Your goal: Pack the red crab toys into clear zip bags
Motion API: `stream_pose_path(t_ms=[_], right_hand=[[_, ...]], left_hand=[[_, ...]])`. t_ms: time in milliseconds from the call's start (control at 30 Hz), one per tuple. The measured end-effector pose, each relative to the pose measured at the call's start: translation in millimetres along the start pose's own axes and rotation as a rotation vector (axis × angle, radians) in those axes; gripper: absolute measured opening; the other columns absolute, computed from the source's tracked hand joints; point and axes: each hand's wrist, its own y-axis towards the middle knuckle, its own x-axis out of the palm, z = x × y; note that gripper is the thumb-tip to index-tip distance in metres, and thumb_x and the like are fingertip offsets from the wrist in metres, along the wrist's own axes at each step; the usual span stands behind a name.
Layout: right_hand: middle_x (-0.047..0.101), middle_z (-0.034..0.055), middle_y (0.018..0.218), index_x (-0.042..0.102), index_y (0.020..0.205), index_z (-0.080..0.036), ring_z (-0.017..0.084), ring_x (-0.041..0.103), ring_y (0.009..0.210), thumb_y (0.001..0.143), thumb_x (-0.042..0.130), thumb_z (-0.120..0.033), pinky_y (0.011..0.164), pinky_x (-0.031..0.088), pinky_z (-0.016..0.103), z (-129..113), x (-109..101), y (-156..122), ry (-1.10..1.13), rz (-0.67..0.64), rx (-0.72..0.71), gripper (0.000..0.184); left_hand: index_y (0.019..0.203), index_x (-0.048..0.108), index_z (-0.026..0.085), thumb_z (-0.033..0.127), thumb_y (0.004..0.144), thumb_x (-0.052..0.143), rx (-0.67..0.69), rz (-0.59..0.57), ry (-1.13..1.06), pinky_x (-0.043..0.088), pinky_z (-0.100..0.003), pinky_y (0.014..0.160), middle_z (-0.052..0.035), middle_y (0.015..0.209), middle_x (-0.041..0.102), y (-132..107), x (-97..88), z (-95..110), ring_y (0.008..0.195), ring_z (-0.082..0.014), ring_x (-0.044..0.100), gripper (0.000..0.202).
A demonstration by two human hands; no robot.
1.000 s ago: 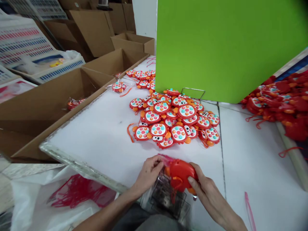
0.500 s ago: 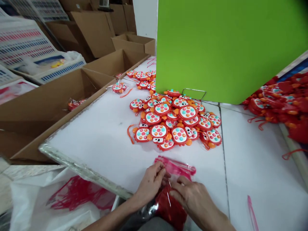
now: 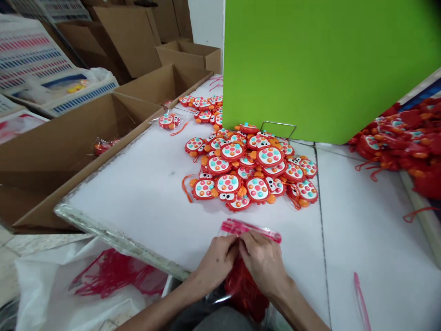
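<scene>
Both my hands meet at the near edge of the table, on a clear plastic bag (image 3: 245, 290) with dark red contents and a pink band (image 3: 255, 230) along its top. My left hand (image 3: 219, 257) pinches the bag just below the band. Close against it, my right hand (image 3: 263, 259) grips the bag's upper part with bent fingers. The bag's lower end hangs over the table edge near my lap. Beyond my hands lies a pile of red crab-shaped toys (image 3: 228, 184) with white faces, coloured bumps and orange cords.
A green board (image 3: 310, 69) stands behind the pile. Cardboard boxes (image 3: 79, 128) line the left edge, and a bagged toy (image 3: 168, 120) lies near them. More red toys (image 3: 409, 138) are heaped at right. A pink strip (image 3: 360, 299) lies on the table (image 3: 138, 202).
My right hand has moved up and left, against my left hand at the top of the bag. The pink band now lies straighter, and the view has shifted slightly.
</scene>
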Motion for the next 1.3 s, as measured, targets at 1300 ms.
stream_pose_path(t_ms=[1300], right_hand=[[0.055, -0.0003, 0.065, 0.056, 0.059, -0.018, 0.014, 0.053, 0.063, 0.072, 0.037, -0.006, 0.062, 0.040, 0.024, 77, -10, -64, 0.723, -0.107, 0.362, 0.025]], left_hand=[[0.062, 0.049, 0.016, 0.019, 0.076, 0.041, -0.115, -0.066, -0.212, 0.038, -0.022, 0.060, 0.0017, 0.062, 0.052, 3, -14.5, -18, 0.064, -0.0132, 0.050, 0.017]])
